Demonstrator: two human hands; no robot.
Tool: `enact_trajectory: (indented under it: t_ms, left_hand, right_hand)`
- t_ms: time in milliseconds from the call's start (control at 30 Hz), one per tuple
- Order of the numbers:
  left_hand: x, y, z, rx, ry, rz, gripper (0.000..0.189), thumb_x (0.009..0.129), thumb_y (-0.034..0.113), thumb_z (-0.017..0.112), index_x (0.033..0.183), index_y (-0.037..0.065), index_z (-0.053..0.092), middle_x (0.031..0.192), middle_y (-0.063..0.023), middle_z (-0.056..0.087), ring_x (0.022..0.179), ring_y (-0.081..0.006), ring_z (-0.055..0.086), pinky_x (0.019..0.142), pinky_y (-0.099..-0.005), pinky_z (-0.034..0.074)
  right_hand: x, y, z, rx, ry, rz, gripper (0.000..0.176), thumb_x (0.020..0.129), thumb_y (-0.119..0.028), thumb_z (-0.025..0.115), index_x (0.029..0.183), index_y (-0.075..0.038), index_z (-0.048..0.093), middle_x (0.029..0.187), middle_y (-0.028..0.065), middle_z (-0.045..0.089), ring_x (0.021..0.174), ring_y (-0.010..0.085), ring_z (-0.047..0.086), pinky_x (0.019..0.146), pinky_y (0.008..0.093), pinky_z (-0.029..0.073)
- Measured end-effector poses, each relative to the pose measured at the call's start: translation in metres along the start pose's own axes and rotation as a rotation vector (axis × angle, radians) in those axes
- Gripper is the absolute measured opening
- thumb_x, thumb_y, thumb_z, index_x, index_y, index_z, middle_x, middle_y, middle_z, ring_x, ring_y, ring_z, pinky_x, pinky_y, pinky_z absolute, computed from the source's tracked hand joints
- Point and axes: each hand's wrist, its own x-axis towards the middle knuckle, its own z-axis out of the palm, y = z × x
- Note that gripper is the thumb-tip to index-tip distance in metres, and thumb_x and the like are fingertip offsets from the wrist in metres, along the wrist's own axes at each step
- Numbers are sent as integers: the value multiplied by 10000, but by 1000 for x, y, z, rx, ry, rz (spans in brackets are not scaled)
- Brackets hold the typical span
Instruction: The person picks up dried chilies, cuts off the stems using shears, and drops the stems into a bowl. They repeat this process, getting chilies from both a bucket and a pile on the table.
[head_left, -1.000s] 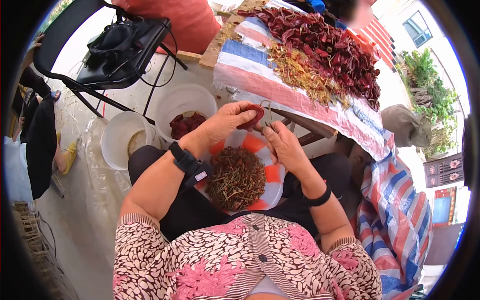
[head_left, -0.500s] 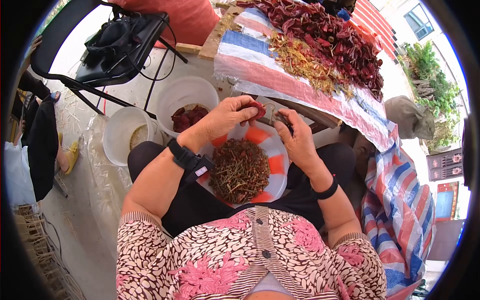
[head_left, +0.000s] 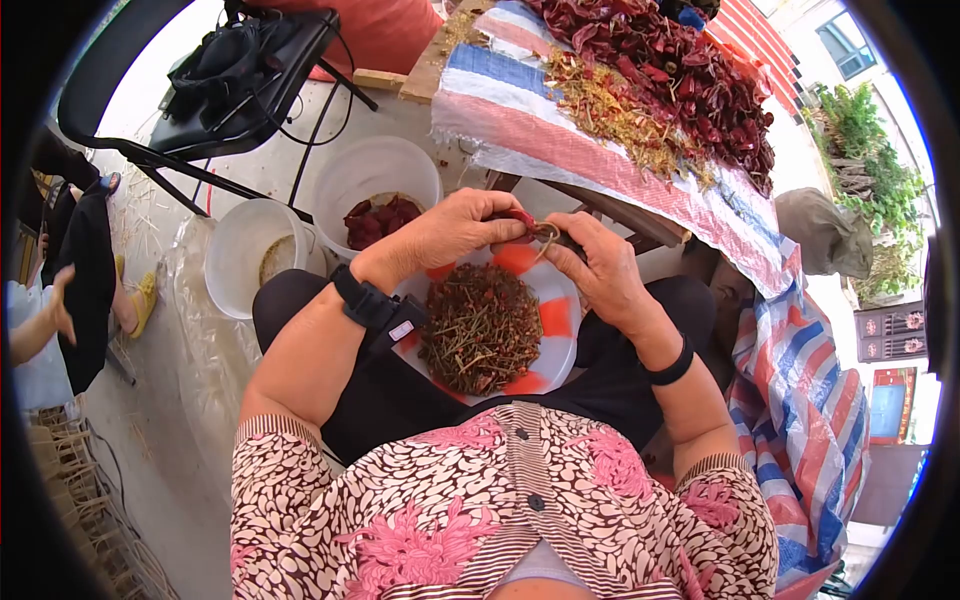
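My left hand (head_left: 490, 218) is closed on a dried red chili pepper (head_left: 519, 222) above my lap. A curved, tan stem (head_left: 547, 236) sticks out of the pepper toward my right hand (head_left: 592, 262). The fingers of my right hand are pinched together at the stem, around a small dark object that I cannot make out. Below both hands, a white and orange basin (head_left: 556, 318) rests on my lap. It holds a heap of stems and brown-red bits (head_left: 480, 332).
Dried red chilies (head_left: 670, 75) lie on a striped sheet (head_left: 500, 95) over the table ahead. A clear tub (head_left: 340, 175) with red chilies and another tub (head_left: 225, 270) stand at left, near a black chair (head_left: 215, 130). A person's hand (head_left: 62, 305) shows at far left.
My right hand has moved in toward my left, so the two now meet at the pepper's stem. Another person's hand has come into view at far left.
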Motion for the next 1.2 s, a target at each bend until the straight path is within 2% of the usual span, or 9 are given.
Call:
enact_trajectory:
  t_ms: [267,367,467,567,667,767,800,1100,1200]
  left_hand:
    - [2,-8,6,-137,-47,-30,186,964,192,559,1038,28,607,879,62,566,800,-14,475,713,-173,409]
    - [-1,0,6,-285,-118,-71,185,966,185,555,1057,31,603,890,61,570,797,-9,483,711,-169,412]
    - [-4,2,3,-374,-214,-37,185,970,180,544,1077,38,597,891,51,575,778,-2,488,670,-152,403]
    - [-9,10,3,-493,-311,-23,182,975,174,532,1084,40,588,844,49,554,703,3,455,587,-144,356]
    - [-8,14,14,-459,-194,-47,211,993,228,501,1076,50,578,758,67,485,620,-6,380,525,-158,291]
    - [-5,4,17,-493,-116,-26,259,1007,295,463,1045,63,574,706,81,413,586,-16,316,510,-173,259]
    - [-5,5,17,-477,-115,-33,274,1009,311,454,1037,66,574,702,82,405,585,-16,312,510,-173,258]
    - [-8,9,20,-255,-129,-71,279,1004,345,460,935,92,555,690,82,384,610,-14,335,527,-180,276]
    - [-7,1,21,-101,-83,19,299,1003,340,465,884,77,541,690,73,389,634,-28,358,545,-197,307]
  right_hand:
    - [-5,3,15,-49,137,-45,294,907,-280,601,1101,-60,576,951,88,629,777,271,641,648,340,504]
    - [-9,7,25,761,-53,158,250,951,-287,553,1081,-74,560,833,28,568,639,151,560,532,277,438]
    - [-13,-4,9,1322,-286,426,238,984,-302,508,1071,-84,541,755,-30,470,573,35,426,458,200,327]
    - [-18,-16,9,1596,-343,478,245,984,-318,505,1055,-85,528,728,-36,424,545,13,329,447,165,244]
    - [-22,-15,16,1677,-264,508,255,979,-303,523,1062,-62,531,753,-42,440,581,7,329,475,155,261]
    - [-13,-13,22,1159,-12,426,253,978,-272,532,1087,-44,535,807,-28,502,650,12,408,554,152,335]
    - [-13,-15,28,1054,69,345,262,977,-244,538,1104,-15,543,877,-19,542,756,26,482,668,172,397]
    - [-13,-15,22,238,129,151,350,929,-326,570,1085,-13,553,934,180,616,875,316,609,775,340,464]
    - [-9,-13,11,322,-43,227,345,930,-326,559,1073,-11,551,957,202,606,886,363,596,769,351,465]
